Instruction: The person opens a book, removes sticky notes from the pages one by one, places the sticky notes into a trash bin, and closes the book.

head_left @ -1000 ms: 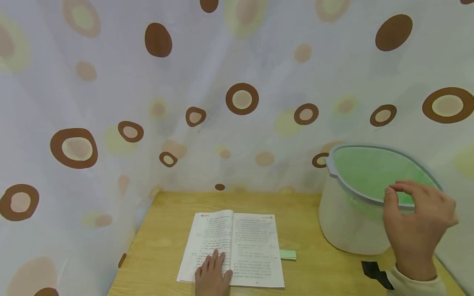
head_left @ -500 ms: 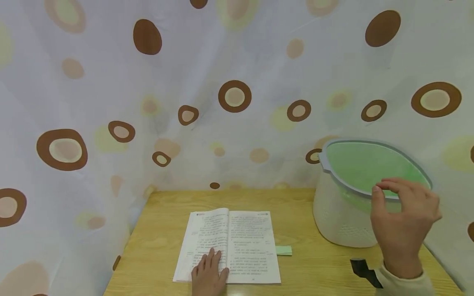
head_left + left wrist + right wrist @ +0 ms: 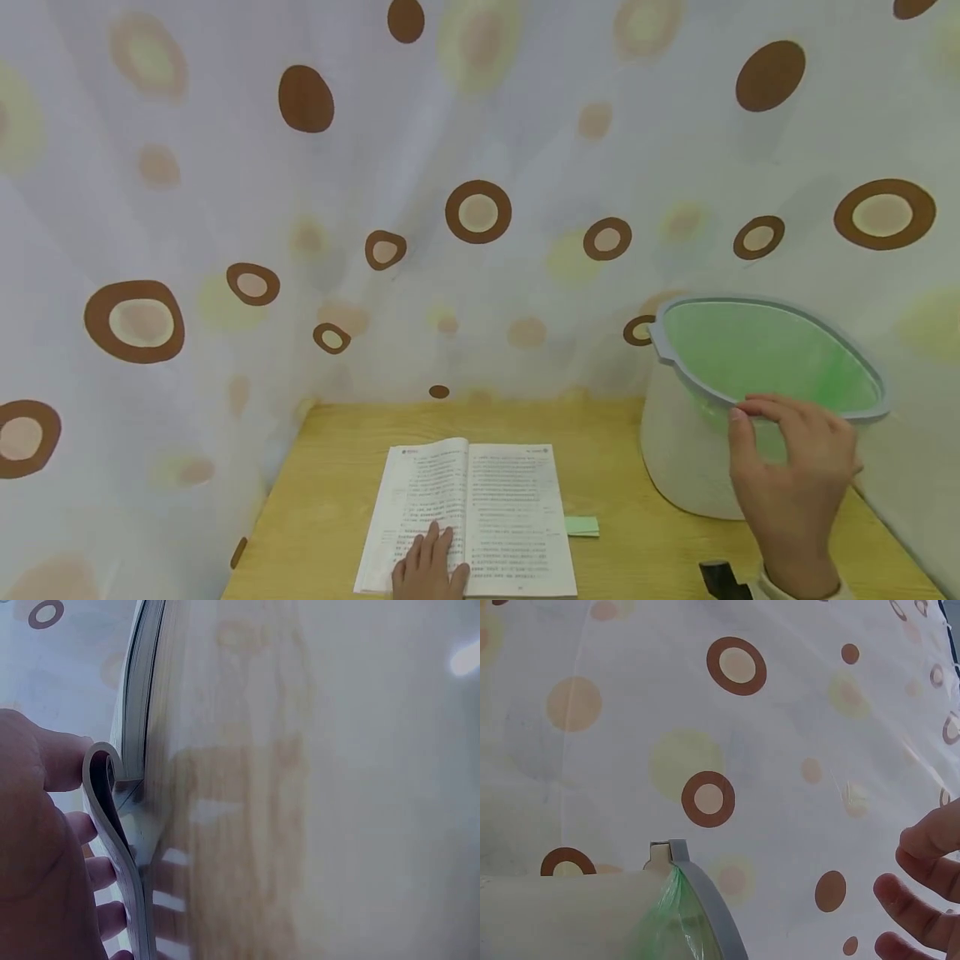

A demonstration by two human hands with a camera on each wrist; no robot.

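Note:
An open book (image 3: 510,508) with printed pages lies on the wooden table in the head view. My left hand (image 3: 430,567) rests on its left page, fingers spread. The left wrist view shows that hand (image 3: 45,847) against the book's curved page edges (image 3: 139,900). My right hand (image 3: 795,483) is raised in front of the bin (image 3: 686,450), thumb and index fingertips together, other fingers curled. Nothing can be made out between the fingertips of this hand (image 3: 930,885) in the right wrist view.
The pale bin has a grey rim (image 3: 780,297) and a green bag (image 3: 757,350) inside, at the table's right. A light green paper strip (image 3: 582,526) sticks out beside the book's right edge. A dotted curtain (image 3: 525,125) hangs behind the table (image 3: 615,467).
My right hand has moved left relative to the bin, its thumb and index finger still together. The left hand has stayed on the page. The head view has shifted slightly.

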